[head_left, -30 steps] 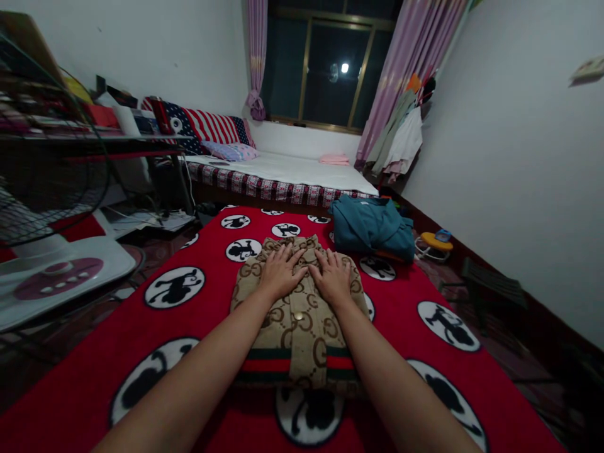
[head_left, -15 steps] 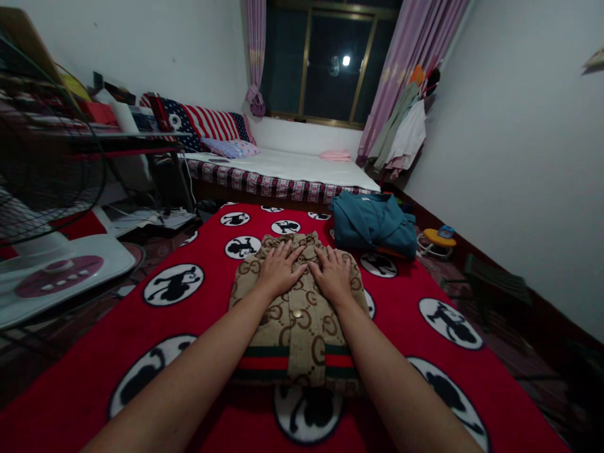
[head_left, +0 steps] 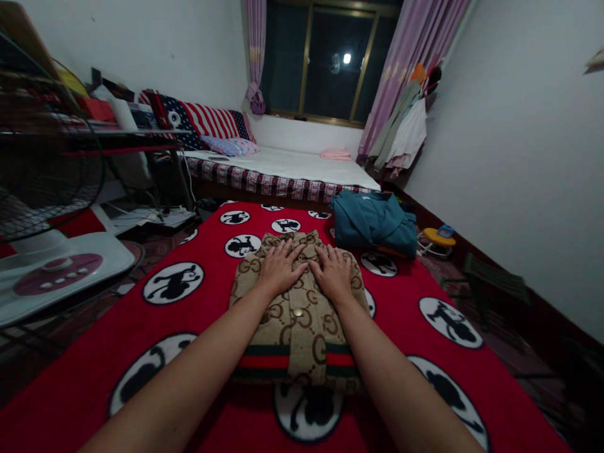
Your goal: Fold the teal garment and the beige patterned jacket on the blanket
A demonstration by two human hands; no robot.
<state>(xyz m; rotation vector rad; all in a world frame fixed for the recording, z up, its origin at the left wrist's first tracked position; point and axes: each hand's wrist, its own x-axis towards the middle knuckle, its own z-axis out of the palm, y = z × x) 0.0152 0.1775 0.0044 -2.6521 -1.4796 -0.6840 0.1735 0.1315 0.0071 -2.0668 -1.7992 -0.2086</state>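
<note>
A tan garment (head_left: 302, 333) with brown lettering, a gold button and a green-red stripe lies folded on the red cloth (head_left: 189, 340) with black-and-white round prints. My left hand (head_left: 282, 267) rests flat on the upper left part of the garment, fingers spread. On its upper right part lies my right hand (head_left: 333, 272), also with fingers apart. Both thumbs point inward near the collar. A folded teal garment (head_left: 372, 221) sits on the red cloth beyond my right hand, not touched by it.
Behind stands a bed (head_left: 283, 165) with a white top, below the window. At the left are a fan (head_left: 42, 163) and a cluttered desk (head_left: 141, 133). A yellow stool (head_left: 438, 237) and a dark green stool (head_left: 495, 277) stand at the right.
</note>
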